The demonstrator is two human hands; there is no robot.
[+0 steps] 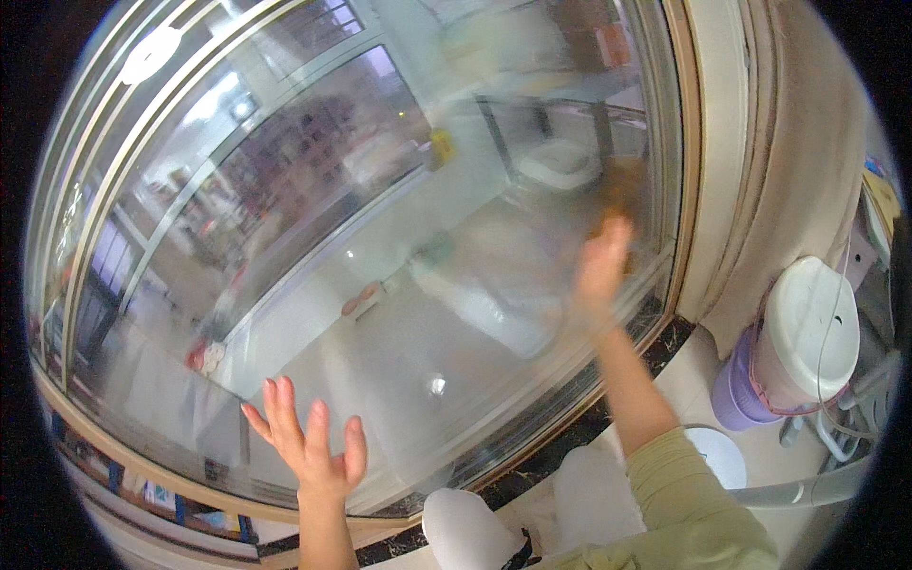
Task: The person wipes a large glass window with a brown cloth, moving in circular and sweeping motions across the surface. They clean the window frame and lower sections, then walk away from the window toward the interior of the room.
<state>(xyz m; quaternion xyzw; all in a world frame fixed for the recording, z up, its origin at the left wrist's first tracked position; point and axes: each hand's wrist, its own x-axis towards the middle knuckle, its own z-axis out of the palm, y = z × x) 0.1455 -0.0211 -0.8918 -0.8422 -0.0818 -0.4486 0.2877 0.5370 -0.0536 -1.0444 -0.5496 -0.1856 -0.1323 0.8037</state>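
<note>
My left hand [310,445] is raised at the lower middle with its fingers spread and holds nothing. Before it stands a large framed glass door or window pane [399,356], through which a room or balcony shows, mixed with reflections. My right hand [604,267] is farther up and to the right, close to the glass; it is blurred by motion, and whether anything lies under its palm is hidden. Whether either hand touches the glass is unclear.
A beige curtain [791,142] hangs at the right. Below it stand a purple bin [737,392] and a white-lidded container [809,328], near grey metal tubing [791,493]. A round white object [716,456] lies on the floor. A dark marble threshold [556,456] runs under the frame.
</note>
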